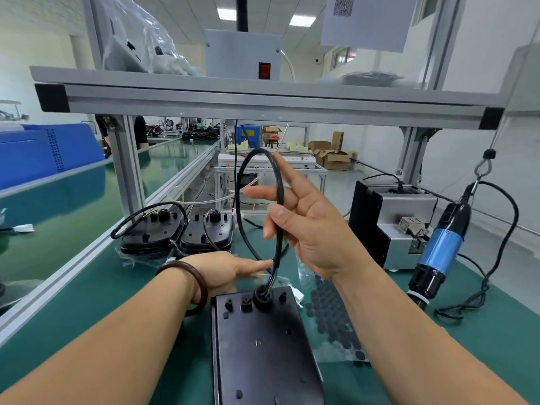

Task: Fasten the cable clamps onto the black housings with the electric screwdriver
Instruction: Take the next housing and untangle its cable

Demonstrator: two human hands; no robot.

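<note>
Our right hand pinches the cable between thumb and fingers, lifting its loop clear of the housing, which lies flat on the table before us. Our left hand, fingers straight, reaches the cable's foot, probably to seat it for clamping. The screwdriver hangs untouched at right.

Black housing flat on mat, cable looped upward; two housings behind; blue screwdriver hanging right.
</note>
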